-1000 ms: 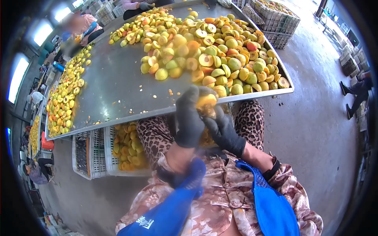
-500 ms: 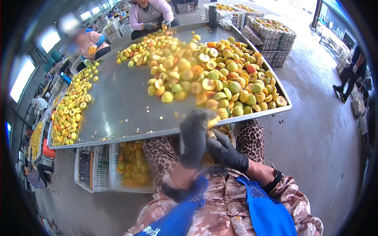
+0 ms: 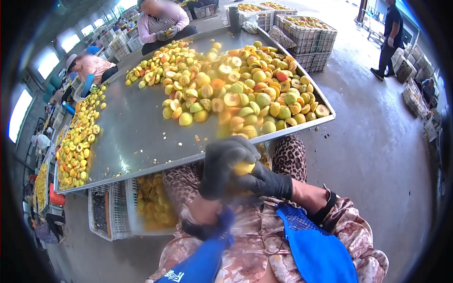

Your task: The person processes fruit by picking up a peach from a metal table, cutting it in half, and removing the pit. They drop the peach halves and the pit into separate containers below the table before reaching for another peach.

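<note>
Both hands wear dark gloves and meet just in front of the near edge of the metal table (image 3: 141, 134). A yellow fruit (image 3: 243, 168) shows between them. My left hand (image 3: 226, 162) is curled over the fruit from the left side of the view, partly blurred. My right hand (image 3: 269, 181) comes from the right, its fingers closed on the fruit's lower side. A large heap of halved and whole yellow-green fruit (image 3: 264, 94) lies on the table just beyond my hands. Whether a tool is between the hands is hidden.
More fruit halves (image 3: 78, 151) lie along the table's left side. Below the edge stand a white crate (image 3: 134, 207) of fruit and another crate (image 3: 100, 212). Two people sit across the table; another person (image 3: 391, 37) stands at right. Stacked crates (image 3: 306, 40) stand behind.
Both hands have closed together around the fruit, which shows more plainly now. The view has shifted, moving the table left. The person across at left now leans forward.
</note>
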The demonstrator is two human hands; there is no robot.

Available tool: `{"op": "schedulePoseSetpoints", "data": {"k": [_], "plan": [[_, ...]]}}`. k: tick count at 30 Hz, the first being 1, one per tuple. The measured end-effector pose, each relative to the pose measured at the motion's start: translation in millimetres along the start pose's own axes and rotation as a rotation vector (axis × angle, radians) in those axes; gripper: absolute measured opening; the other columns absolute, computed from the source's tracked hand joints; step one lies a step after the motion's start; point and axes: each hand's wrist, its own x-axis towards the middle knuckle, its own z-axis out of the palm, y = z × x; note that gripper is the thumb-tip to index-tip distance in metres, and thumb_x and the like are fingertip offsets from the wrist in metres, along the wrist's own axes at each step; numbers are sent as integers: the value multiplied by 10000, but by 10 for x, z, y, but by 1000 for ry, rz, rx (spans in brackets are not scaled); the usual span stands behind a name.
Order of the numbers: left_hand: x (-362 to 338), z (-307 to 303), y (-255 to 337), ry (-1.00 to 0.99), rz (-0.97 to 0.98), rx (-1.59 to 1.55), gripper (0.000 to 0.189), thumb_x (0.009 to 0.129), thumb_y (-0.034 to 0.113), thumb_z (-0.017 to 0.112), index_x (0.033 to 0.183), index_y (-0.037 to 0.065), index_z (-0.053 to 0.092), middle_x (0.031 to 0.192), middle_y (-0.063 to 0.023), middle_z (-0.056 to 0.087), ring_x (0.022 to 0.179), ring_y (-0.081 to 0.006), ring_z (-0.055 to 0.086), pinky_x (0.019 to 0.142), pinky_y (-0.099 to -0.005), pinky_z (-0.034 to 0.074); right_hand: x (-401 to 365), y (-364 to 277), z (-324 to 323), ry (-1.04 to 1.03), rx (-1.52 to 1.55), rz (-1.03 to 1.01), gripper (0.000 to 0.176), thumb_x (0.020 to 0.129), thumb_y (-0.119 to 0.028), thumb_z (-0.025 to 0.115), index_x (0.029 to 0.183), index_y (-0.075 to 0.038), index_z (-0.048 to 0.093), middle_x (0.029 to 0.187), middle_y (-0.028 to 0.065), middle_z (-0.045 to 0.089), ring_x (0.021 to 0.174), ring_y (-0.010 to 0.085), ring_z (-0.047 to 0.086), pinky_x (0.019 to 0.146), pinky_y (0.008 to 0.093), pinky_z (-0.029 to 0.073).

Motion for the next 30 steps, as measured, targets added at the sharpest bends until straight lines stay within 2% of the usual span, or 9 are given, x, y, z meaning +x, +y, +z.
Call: {"op": "schedulePoseSetpoints", "data": {"k": [4, 7, 9, 11, 14, 18, 22, 28, 30], "plan": [[-259, -142, 98, 439, -308, -443, 535, 1074, 529, 450, 977, 45, 655, 900, -140, 701, 780, -285, 693, 674, -360, 571, 59, 162, -14, -107, -291, 72, 427, 997, -382, 594, 1233, -28, 560, 912, 163, 699, 829, 318, 701, 767, 401, 560], [-607, -755, 431, 880, -361, -230, 526, 1066, 546, 468, 1005, 59, 656, 994, -127, 686, 857, -266, 688, 743, -384, 599, 22, 424, 71, -29, -470, 73, 341, 961, -369, 637, 1054, -43, 591, 795, 220, 688, 725, 438, 675, 675, 490, 551], [-997, -1250, 649, 964, -370, -34, 502, 1078, 501, 476, 1005, 39, 657, 941, -122, 680, 840, -242, 680, 781, -364, 580, 5, 385, -49, -346, -934, 462, 331, 926, -360, 671, 1049, -56, 624, 794, 222, 692, 722, 431, 682, 647, 501, 536], [-1876, -2220, 646, 745, -652, 1075, 461, 1071, 378, 518, 1104, -46, 698, 972, -133, 740, 867, -233, 707, 785, -352, 552, -183, 884, -285, -559, -908, 323, 314, 907, -343, 672, 1052, -66, 635, 783, 222, 690, 717, 421, 685, 633, 502, 531], [-1952, -2527, 455, 710, -624, 1373, 451, 1039, 380, 565, 1279, 18, 683, 1337, -254, 635, 1300, -378, 562, 1071, -460, 449, 27, 988, -383, -549, -826, 197, 256, 885, -280, 654, 1033, -71, 645, 744, 210, 679, 702, 412, 686, 617, 503, 530], [-1133, -2633, -117, 415, -529, 1462, 453, 1015, 348, 614, 1369, 65, 625, 1514, -257, 488, 1426, -449, 405, 1166, -498, 355, 444, 671, -594, -290, -1001, 126, 165, 870, -183, 613, 1002, -89, 648, 684, 178, 648, 671, 406, 677, 603, 507, 527], [-119, -2990, -863, 220, -366, 1384, 521, 983, 332, 668, 1427, 76, 574, 1550, -264, 436, 1421, -476, 403, 1167, -516, 354, 961, 456, -1245, -38, -1065, 158, 144, 865, -107, 601, 999, -106, 653, 917, 164, 683, 753, 379, 688, 634, 495, 541], [1493, -3253, -2296, -104, -238, 1330, 648, 939, 491, 687, 1442, 103, 561, 1546, -317, 404, 1426, -515, 378, 1170, -535, 339, 1958, 1089, -3220, 386, -1477, 75, 231, 814, -57, 644, 1034, -107, 691, 1003, 138, 676, 893, 357, 681, 721, 458, 566], [2016, -3032, -2710, -208, -303, 1269, 627, 986, 490, 628, 1456, 84, 547, 1582, -285, 376, 1464, -494, 337, 1198, -522, 302, 2361, 1330, -3859, 266, -1703, 95, 265, 793, -44, 647, 1049, -93, 692, 991, 137, 687, 908, 347, 688, 750, 455, 567]]}}
